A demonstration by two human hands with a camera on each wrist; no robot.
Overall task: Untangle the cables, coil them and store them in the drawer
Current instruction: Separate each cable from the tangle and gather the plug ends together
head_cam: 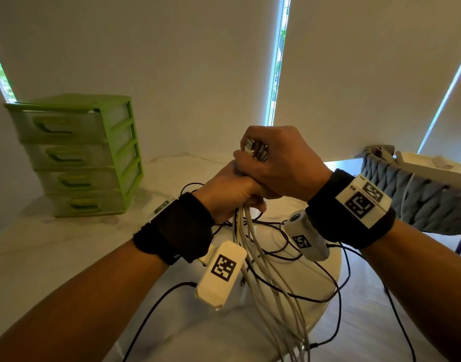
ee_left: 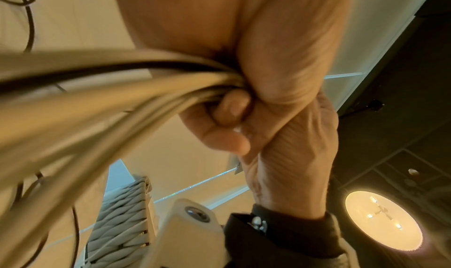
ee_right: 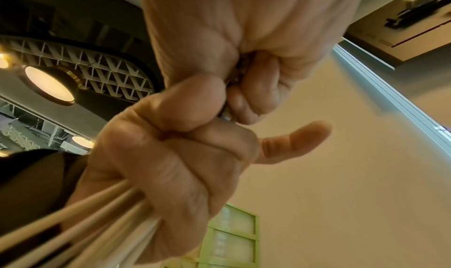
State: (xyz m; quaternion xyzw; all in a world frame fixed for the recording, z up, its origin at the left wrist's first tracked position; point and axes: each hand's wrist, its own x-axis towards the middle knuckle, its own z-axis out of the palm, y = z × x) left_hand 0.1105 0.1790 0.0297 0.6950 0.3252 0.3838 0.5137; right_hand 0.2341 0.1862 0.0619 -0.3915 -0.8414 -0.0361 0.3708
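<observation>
gripping white cables (head_cam: 253, 239) in left hand (head_cam: 232, 192), plug ends (head_cam: 254, 148) in right hand (head_cam: 281, 163) — coiling unfinished, black cables (head_cam: 315, 299) untouched, drawer unit (head_cam: 75, 155) closed.

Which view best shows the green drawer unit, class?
The head view: the whole drawer unit stands on the table, all four drawers shut. The right wrist view catches only a corner behind the hands; the left wrist view shows none.

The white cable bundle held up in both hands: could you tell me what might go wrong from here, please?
1. The black cables cross the hanging white cable bundle, so lifting might tighten the tangle.
2. The connector ends stick out of the right hand loosely; one could slip free.
3. All drawers of the green drawer unit look closed, while the left hand is also occupied.
</observation>
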